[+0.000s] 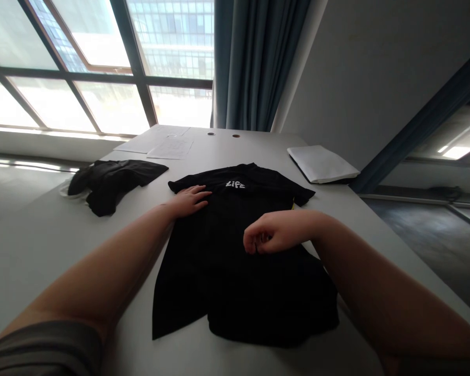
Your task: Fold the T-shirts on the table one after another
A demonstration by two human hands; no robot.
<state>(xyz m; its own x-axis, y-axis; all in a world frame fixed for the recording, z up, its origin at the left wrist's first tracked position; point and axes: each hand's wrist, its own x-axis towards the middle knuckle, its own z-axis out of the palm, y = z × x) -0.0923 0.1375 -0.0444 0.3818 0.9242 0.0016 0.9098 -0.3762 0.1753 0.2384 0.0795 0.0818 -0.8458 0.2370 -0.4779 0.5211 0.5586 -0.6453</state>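
Note:
A black T-shirt (219,250) lies spread on the white table, its collar toward the far end and white lettering (235,184) across the upper part. My left hand (188,201) rests flat on the shirt's left side just below the sleeve, fingers spread. Over the middle of the shirt is my right hand (272,233), its fingers curled closed. Whether cloth is caught in them is hidden against the black fabric. The near hem is uneven: its left corner lies flat, while the right part bulges in a rounded edge. A bit of yellow shows by the right sleeve.
A crumpled dark garment (113,180) with a pale edge lies on the table (133,250) at the left. Paper sheets (170,148) are at the far left. A white flat stack (323,163) sits near the right edge. Behind are a blue curtain (258,62) and windows.

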